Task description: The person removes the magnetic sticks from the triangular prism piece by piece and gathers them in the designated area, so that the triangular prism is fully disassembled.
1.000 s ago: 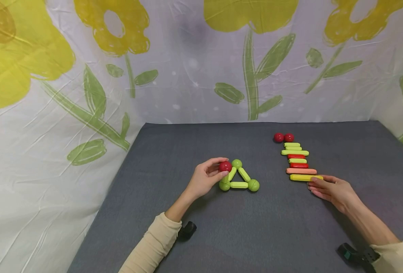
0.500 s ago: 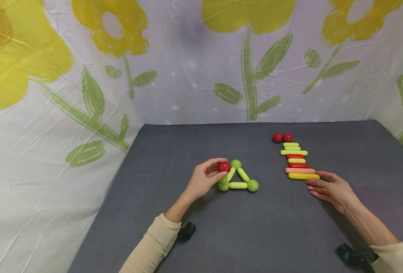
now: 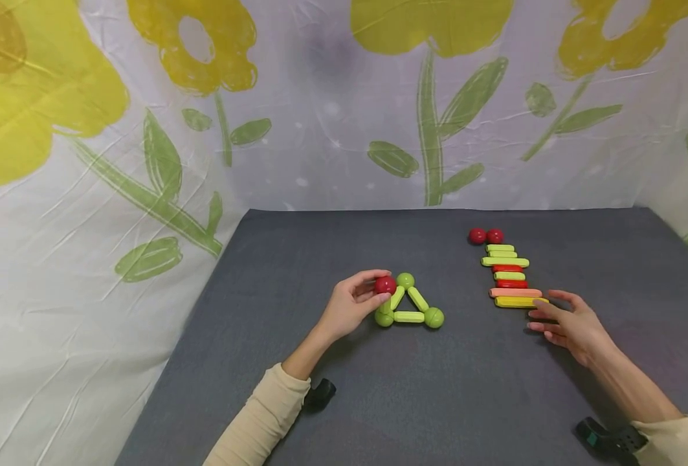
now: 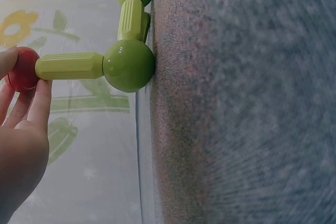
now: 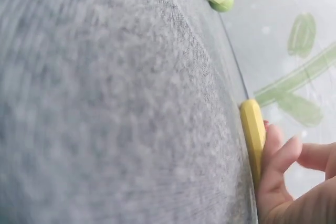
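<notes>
My left hand pinches a red ball between thumb and fingers. In the left wrist view this ball sits at the end of a yellow-green stick, whose other end joins a green ball on the table. That green ball is one corner of a flat triangle of green balls and yellow-green sticks. My right hand is at the right end of a yellow stick lying on the table. Its fingers are spread loosely, and the thumb overlaps the stick's end.
Beyond the yellow stick lies a row of sticks: a salmon one, red ones and yellow-green ones. Two red balls sit at the row's far end. The dark grey table meets a flowered cloth behind.
The yellow stick has shifted slightly, closer alongside the salmon one. My right hand's fingers have loosened and spread at its end. The left hand has stayed on the red ball.
</notes>
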`<state>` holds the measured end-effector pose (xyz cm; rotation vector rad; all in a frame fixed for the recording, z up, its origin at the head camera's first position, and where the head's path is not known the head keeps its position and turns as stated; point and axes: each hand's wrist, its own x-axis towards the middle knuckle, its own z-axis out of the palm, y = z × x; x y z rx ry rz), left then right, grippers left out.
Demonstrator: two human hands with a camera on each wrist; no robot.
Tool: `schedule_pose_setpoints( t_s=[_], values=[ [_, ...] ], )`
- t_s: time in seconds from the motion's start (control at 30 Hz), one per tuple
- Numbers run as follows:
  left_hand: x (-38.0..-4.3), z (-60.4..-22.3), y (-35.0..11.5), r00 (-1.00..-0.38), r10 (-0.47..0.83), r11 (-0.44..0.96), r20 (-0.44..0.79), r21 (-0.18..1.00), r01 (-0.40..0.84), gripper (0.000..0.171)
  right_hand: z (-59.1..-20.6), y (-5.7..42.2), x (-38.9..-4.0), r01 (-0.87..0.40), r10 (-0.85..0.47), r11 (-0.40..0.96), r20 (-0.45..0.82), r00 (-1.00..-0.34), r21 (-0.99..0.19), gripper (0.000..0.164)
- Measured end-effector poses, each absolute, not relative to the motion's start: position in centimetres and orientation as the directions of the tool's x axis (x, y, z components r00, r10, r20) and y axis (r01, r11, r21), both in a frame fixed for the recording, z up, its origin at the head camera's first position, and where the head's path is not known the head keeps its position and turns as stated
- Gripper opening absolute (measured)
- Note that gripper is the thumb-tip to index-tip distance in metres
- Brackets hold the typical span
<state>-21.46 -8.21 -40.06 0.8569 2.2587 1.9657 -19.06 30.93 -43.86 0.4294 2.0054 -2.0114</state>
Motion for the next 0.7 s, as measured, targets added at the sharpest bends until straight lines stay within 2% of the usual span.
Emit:
schedule_pose_setpoints(
  t_s=[0.1,0.23,0.33,0.7],
  values=[
    [-21.4,-39.9,-8.2,-0.848,0.416,0.054,0.327,0.922,0.383,0.038,-43.8,30.8,-19.2,0.363,0.03,-0.025,-0.364,-0.931,-0.931,0.08],
    [-21.4,-39.9,-8.1,-0.849,0.417,0.061,0.326,0.921,0.384,0.038,-43.7,30.9,-19.1,0.317,-0.042,-0.127,-0.314,-0.949,-0.94,0.046],
    [-21.3,-39.8,-8.1,-0.849,0.415,0.071,0.327,0.919,0.389,0.038,-43.4,30.9,-19.3,0.305,-0.098,-0.165,-0.292,-0.951,-0.938,0.03],
    [-21.6,-40.3,-8.1,-0.847,0.406,0.066,0.344,0.913,0.403,0.042,-42.1,28.8,-20.6,0.262,-0.194,-0.172,-0.229,-0.954,-0.95,0.033]
  ],
)
